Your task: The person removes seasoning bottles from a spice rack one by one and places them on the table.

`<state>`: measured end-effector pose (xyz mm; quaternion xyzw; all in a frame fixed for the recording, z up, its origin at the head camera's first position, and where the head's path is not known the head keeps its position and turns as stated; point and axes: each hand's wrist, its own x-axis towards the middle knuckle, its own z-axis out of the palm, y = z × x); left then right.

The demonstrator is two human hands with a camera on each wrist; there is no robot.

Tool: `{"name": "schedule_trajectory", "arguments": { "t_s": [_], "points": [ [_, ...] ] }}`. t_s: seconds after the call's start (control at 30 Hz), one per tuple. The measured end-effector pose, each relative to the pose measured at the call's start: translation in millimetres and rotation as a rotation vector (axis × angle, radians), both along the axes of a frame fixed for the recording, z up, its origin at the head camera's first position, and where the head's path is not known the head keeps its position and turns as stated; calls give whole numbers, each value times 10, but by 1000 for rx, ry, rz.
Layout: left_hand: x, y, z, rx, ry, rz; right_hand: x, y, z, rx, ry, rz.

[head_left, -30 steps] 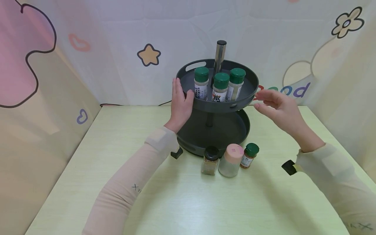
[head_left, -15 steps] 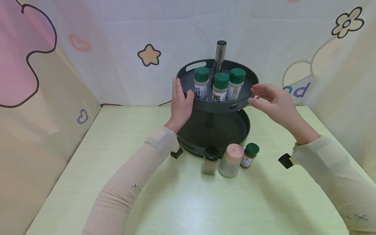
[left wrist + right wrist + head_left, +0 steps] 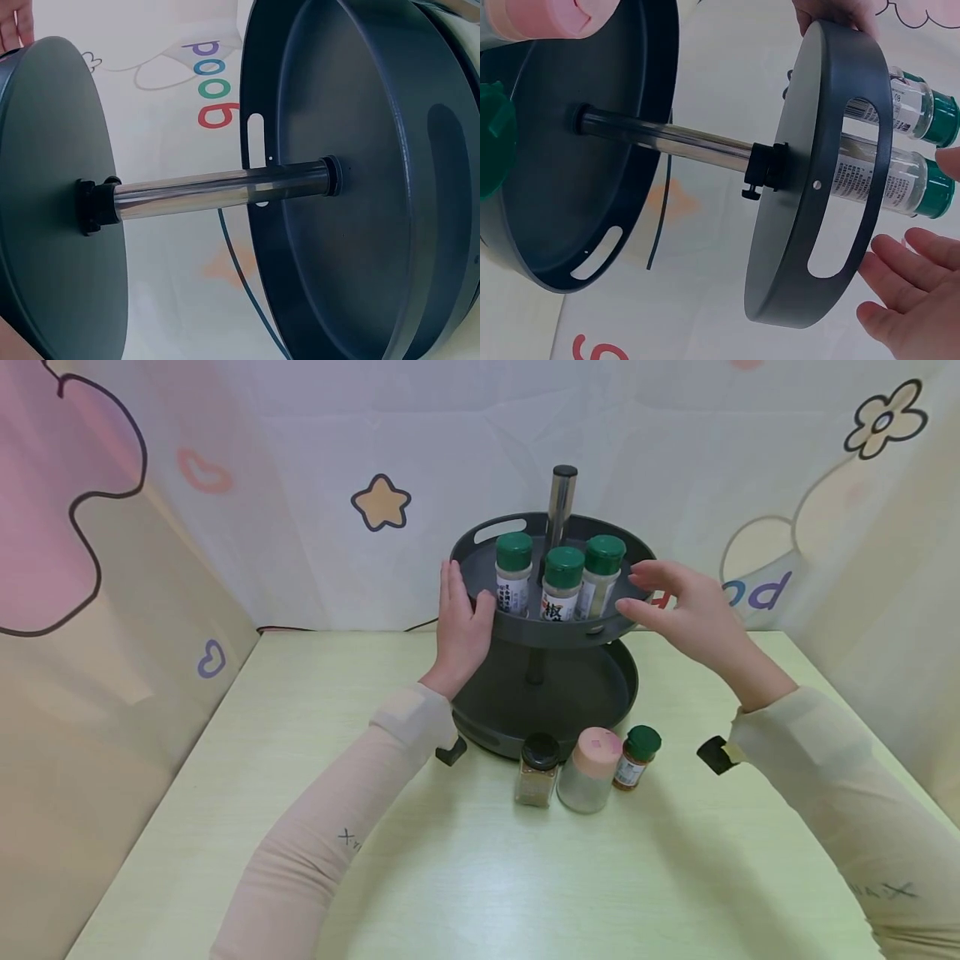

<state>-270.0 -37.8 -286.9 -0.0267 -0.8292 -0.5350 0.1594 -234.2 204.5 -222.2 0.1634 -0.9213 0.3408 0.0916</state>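
A two-tier dark grey turntable rack stands on the table. Its upper tray carries three clear seasoning bottles with green caps: one at the left, one in front and one at the right. My left hand rests against the tray's left rim with its fingers straight; the right wrist view also shows this left hand at the rim. At the right rim, my right hand has thumb and fingers apart, near the right bottle. In the right wrist view, the right hand holds nothing.
Before the lower tray stand a black-capped spice jar, a pink-lidded jar and a small green-capped bottle. A metal pole rises through the upper tray. A printed curtain hangs behind the table.
My right hand has moved left and slightly up, from beside the upper tray to over its right rim. The left hand, the rack and the bottles have stayed in place.
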Motion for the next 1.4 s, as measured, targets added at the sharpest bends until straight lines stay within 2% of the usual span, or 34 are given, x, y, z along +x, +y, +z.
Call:
{"name": "schedule_trajectory", "arguments": {
  "t_s": [0.4, 0.67, 1.4],
  "points": [
    [0, 1, -8, -1, 14, 3, -101, -111, 28, 18, -66, -17],
    [-14, -1, -16, 2, 22, -2, -182, -147, 8, 66, -90, -33],
    [-41, -7, -37, 5, 28, -1, -328, -293, -73, 78, -45, -61]
  ]
}}
